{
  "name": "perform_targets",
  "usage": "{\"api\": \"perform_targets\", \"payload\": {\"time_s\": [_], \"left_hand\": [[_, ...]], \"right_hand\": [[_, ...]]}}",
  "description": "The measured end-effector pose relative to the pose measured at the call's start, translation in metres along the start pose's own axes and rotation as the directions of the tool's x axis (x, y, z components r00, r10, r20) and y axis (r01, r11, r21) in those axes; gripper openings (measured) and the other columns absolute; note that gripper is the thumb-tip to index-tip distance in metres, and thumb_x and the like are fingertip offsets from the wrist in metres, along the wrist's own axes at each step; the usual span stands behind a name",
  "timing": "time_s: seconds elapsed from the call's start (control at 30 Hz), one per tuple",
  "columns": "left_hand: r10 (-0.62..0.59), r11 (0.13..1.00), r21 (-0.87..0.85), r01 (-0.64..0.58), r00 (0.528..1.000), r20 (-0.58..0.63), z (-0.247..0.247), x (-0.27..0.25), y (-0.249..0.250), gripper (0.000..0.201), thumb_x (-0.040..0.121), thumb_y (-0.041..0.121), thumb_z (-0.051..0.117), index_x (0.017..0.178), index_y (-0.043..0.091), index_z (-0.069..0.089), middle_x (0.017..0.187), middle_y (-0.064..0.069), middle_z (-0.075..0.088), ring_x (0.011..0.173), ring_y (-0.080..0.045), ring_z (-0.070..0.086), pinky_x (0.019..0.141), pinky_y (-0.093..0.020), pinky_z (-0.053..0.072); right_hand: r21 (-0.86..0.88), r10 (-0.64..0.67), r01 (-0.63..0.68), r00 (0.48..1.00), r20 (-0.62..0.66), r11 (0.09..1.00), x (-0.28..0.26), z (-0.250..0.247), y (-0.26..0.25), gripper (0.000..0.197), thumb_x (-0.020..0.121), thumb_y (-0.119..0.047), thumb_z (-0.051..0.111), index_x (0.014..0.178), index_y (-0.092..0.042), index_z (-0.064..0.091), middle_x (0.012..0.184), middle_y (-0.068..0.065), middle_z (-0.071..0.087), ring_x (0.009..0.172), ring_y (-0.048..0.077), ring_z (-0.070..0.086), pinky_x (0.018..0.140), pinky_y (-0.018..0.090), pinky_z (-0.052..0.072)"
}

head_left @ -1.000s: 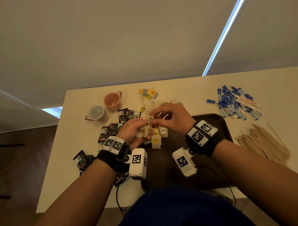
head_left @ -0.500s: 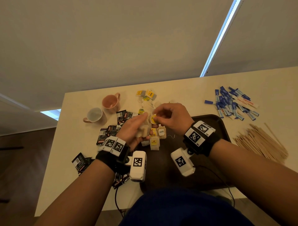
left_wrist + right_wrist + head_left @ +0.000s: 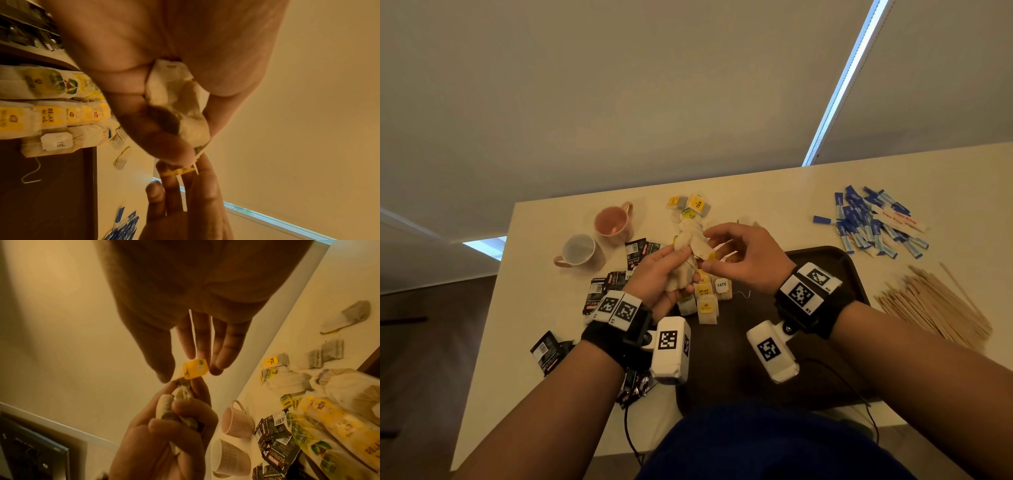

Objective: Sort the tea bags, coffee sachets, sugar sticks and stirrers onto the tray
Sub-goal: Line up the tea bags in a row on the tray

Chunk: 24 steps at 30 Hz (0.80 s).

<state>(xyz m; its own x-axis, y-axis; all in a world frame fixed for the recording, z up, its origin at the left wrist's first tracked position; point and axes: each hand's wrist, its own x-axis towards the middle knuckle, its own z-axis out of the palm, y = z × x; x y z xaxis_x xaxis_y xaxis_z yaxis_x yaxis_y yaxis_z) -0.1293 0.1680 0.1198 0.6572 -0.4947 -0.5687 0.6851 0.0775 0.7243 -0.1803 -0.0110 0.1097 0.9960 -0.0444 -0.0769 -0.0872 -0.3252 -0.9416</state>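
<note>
My left hand (image 3: 661, 274) grips a bunch of pale tea bags (image 3: 683, 270) above the tray's far left corner; the bunch (image 3: 174, 100) fills its fist. My right hand (image 3: 743, 260) pinches a yellow tag (image 3: 195, 369) at the top of that bunch between thumb and fingertips. Several tea bags (image 3: 707, 298) with yellow and white tags lie in a row on the dark brown tray (image 3: 825, 260). More tea bags (image 3: 691, 209) lie loose on the table behind. Black coffee sachets (image 3: 619, 284) lie left of the tray, blue sugar sticks (image 3: 873, 226) and wooden stirrers (image 3: 935, 305) to its right.
A pink mug (image 3: 613, 221) and a white mug (image 3: 580, 251) stand at the back left of the table. More coffee sachets (image 3: 548, 353) lie near the table's left front edge. A thin cable (image 3: 630, 435) hangs over the front edge.
My right hand has taken the yellow tag between thumb and fingers. Both hands have risen slightly with the bunch of tea bags.
</note>
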Motion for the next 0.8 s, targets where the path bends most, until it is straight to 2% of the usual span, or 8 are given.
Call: {"api": "perform_targets", "payload": {"time_s": [0.07, 0.17, 0.3, 0.4, 0.5, 0.67, 0.73, 0.8], "left_hand": [[-0.003, 1.000, 0.009, 0.003, 1.000, 0.002, 0.001, 0.001, 0.000, 0.013, 0.100, 0.016, 0.052, 0.105, 0.005, 0.059, 0.076, -0.010, 0.064, 0.059, -0.016, 0.058, 0.045, -0.020, 0.048], [0.005, 1.000, 0.020, -0.005, 1.000, 0.002, 0.003, 0.002, 0.000, 0.011, 0.100, 0.014, 0.051, 0.100, 0.007, 0.060, 0.074, -0.008, 0.067, 0.058, -0.016, 0.058, 0.044, -0.019, 0.047], [0.010, 0.999, 0.047, -0.009, 1.000, -0.007, 0.002, 0.004, -0.001, 0.015, 0.100, 0.014, 0.052, 0.106, 0.006, 0.062, 0.085, -0.015, 0.069, 0.060, -0.017, 0.057, 0.045, -0.020, 0.048], [0.013, 0.998, 0.059, -0.012, 1.000, -0.027, -0.001, 0.005, -0.002, 0.016, 0.100, 0.016, 0.054, 0.108, 0.005, 0.062, 0.089, -0.018, 0.070, 0.061, -0.017, 0.058, 0.045, -0.021, 0.048], [0.021, 0.997, 0.076, -0.017, 0.998, -0.052, -0.004, 0.008, -0.004, 0.014, 0.099, 0.016, 0.055, 0.103, 0.005, 0.062, 0.090, -0.018, 0.069, 0.061, -0.018, 0.057, 0.045, -0.022, 0.048], [0.090, 0.985, 0.166, -0.057, 0.977, -0.195, -0.011, 0.015, -0.001, 0.015, 0.092, 0.021, 0.067, 0.092, 0.007, 0.061, 0.081, -0.012, 0.064, 0.055, -0.018, 0.055, 0.040, -0.023, 0.042], [0.159, 0.968, 0.227, -0.109, 0.963, -0.219, -0.013, 0.017, 0.004, 0.019, 0.087, 0.021, 0.074, 0.084, 0.011, 0.058, 0.076, -0.013, 0.057, 0.053, -0.020, 0.049, 0.039, -0.023, 0.037], [0.261, 0.913, 0.366, -0.182, 0.949, -0.178, -0.011, 0.017, 0.009, 0.019, 0.084, 0.020, 0.078, 0.084, 0.012, 0.060, 0.070, -0.010, 0.058, 0.049, -0.020, 0.044, 0.040, -0.023, 0.034]], "right_hand": [[-0.065, -0.019, 0.018, 1.000, -0.017, 0.998, 0.003, 0.002, 0.001, 0.046, 0.073, -0.031, 0.083, 0.114, -0.023, 0.066, 0.104, -0.006, 0.067, 0.086, 0.010, 0.065, 0.068, 0.019, 0.054], [-0.149, -0.066, 0.059, 0.997, -0.041, 0.987, 0.008, 0.003, 0.003, 0.037, 0.074, -0.030, 0.082, 0.108, -0.018, 0.070, 0.099, -0.007, 0.070, 0.081, 0.007, 0.065, 0.064, 0.014, 0.050], [-0.223, -0.109, 0.087, 0.990, -0.089, 0.971, 0.013, 0.004, 0.008, 0.020, 0.085, -0.019, 0.070, 0.103, -0.011, 0.074, 0.087, -0.001, 0.073, 0.077, 0.009, 0.065, 0.071, 0.020, 0.051], [-0.200, -0.104, 0.082, 0.990, -0.099, 0.976, 0.012, 0.002, 0.007, 0.015, 0.090, -0.017, 0.065, 0.097, -0.010, 0.076, 0.080, 0.000, 0.072, 0.073, 0.012, 0.065, 0.069, 0.025, 0.053], [-0.135, -0.071, 0.058, 0.993, -0.090, 0.989, 0.012, -0.002, 0.004, 0.014, 0.091, -0.016, 0.064, 0.088, -0.007, 0.075, 0.073, 0.003, 0.071, 0.067, 0.017, 0.066, 0.067, 0.034, 0.054], [-0.117, -0.025, 0.022, 0.999, -0.026, 0.993, 0.011, -0.011, 0.002, 0.018, 0.093, -0.018, 0.064, 0.090, -0.004, 0.074, 0.076, 0.008, 0.072, 0.068, 0.019, 0.067, 0.069, 0.038, 0.057], [-0.129, -0.029, 0.028, 1.000, -0.006, 0.991, 0.012, -0.013, 0.002, 0.017, 0.092, -0.018, 0.065, 0.090, -0.004, 0.075, 0.077, 0.005, 0.072, 0.068, 0.015, 0.066, 0.067, 0.033, 0.057], [-0.127, -0.030, 0.033, 0.999, 0.033, 0.991, 0.012, -0.014, 0.001, 0.014, 0.091, -0.018, 0.067, 0.091, -0.007, 0.076, 0.075, -0.004, 0.070, 0.065, 0.005, 0.063, 0.063, 0.021, 0.053]]}}
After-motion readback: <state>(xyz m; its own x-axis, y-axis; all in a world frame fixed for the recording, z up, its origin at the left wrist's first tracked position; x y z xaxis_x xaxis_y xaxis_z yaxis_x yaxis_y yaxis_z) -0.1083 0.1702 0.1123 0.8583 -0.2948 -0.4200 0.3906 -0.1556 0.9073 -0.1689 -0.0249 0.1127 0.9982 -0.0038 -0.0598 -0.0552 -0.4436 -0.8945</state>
